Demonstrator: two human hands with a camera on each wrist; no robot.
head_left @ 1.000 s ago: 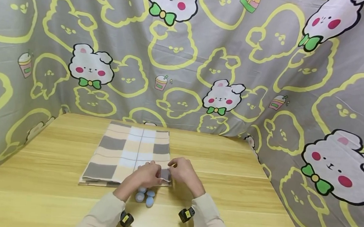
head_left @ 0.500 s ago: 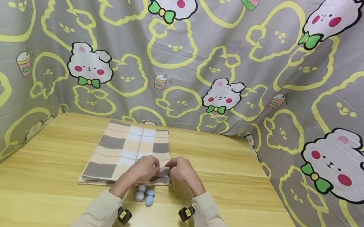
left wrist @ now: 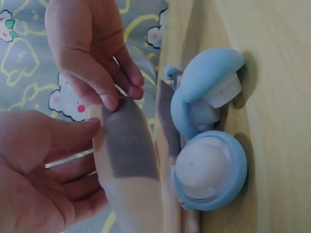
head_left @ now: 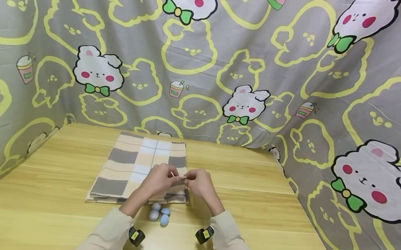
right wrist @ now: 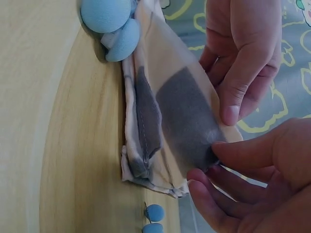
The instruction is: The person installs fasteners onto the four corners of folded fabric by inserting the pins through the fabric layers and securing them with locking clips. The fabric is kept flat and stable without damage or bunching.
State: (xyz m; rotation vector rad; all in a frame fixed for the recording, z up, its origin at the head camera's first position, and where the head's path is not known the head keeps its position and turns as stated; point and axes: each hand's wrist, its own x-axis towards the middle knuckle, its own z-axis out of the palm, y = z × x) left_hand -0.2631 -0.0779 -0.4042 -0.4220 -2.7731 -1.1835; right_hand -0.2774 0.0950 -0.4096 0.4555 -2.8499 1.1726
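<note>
A folded plaid cloth in grey, peach and white lies on the table, its near right corner lifted. My left hand holds the edge of the raised layer, thumb in front and fingers behind in the left wrist view. Close beside it, my right hand pinches the grey corner between thumb and fingers. Just in front of the cloth sit several light-blue rounded pieces, mushroom-like, with ribbed covers. One blue piece shows its white underside in the left wrist view.
The wood-grain table extends on both sides of the cloth. A grey curtain with cartoon prints hangs behind and along the sides. Two more small blue pieces appear low in the right wrist view. Both wrists wear black cameras.
Both hands have risen and moved slightly away from the body, lifting the cloth's near right corner between them. The blue pieces have stayed in place.
</note>
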